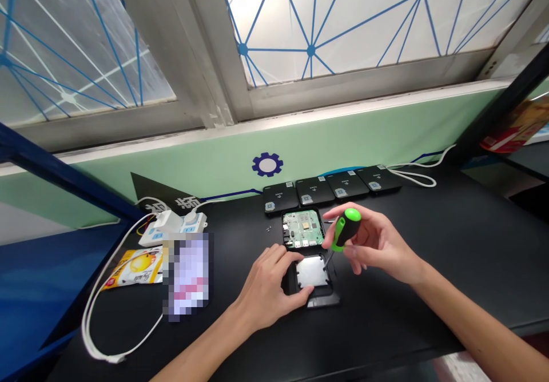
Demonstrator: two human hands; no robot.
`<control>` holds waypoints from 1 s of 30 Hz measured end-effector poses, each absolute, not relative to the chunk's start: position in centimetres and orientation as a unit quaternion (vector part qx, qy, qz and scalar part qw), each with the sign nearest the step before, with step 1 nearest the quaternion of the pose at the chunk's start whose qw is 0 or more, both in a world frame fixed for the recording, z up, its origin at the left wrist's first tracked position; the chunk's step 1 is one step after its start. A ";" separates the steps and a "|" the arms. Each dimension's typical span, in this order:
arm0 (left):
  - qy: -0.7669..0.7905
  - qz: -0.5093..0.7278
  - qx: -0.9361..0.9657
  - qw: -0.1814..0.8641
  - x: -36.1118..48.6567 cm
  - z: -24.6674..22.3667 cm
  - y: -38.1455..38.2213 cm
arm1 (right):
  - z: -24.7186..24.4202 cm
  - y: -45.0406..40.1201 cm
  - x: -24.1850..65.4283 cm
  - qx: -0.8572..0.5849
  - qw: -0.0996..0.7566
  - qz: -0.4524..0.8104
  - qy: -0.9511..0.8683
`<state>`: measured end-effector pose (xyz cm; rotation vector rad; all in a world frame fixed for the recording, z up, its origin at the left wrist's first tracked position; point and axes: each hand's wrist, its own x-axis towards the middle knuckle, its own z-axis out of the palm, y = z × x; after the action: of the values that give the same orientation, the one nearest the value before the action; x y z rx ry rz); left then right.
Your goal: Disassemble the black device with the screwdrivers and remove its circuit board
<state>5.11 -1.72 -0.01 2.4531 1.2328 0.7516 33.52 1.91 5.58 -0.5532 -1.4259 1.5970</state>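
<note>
A green and black screwdriver is in my right hand, its shaft slanting down to the right edge of a silver metal plate. The plate lies in a black plastic case cover on the table. My left hand grips this cover, fingers at its upper left and thumb at its lower edge. Just behind it sits an open black case with a green circuit board. A few tiny screws lie left of the board. Whether the screwdriver tip sits in a screw is too small to tell.
Several closed black boxes stand in a row along the wall. On the left are a white power strip, a yellow and white snack packet, a blurred-out object and a looped white cable. Another white cable lies at the back right.
</note>
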 end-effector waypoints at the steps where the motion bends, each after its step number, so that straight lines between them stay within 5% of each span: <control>1: 0.430 0.261 0.852 0.148 5.1 0.0 -1.7 | 5.6 1.9 33.4 -0.231 0.451 0.645 -0.572; 13: 0.424 0.262 0.855 0.144 5.1 -0.1 -1.6 | 5.9 2.2 32.9 -0.285 0.514 0.585 -0.559; 30: 0.429 0.254 0.854 0.150 5.0 0.1 -1.6 | 5.2 2.2 33.6 -0.219 0.481 0.631 -0.568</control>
<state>5.00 -1.57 0.11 2.4535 1.2312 0.7296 33.56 2.18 5.17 -0.5348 -1.3846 1.5379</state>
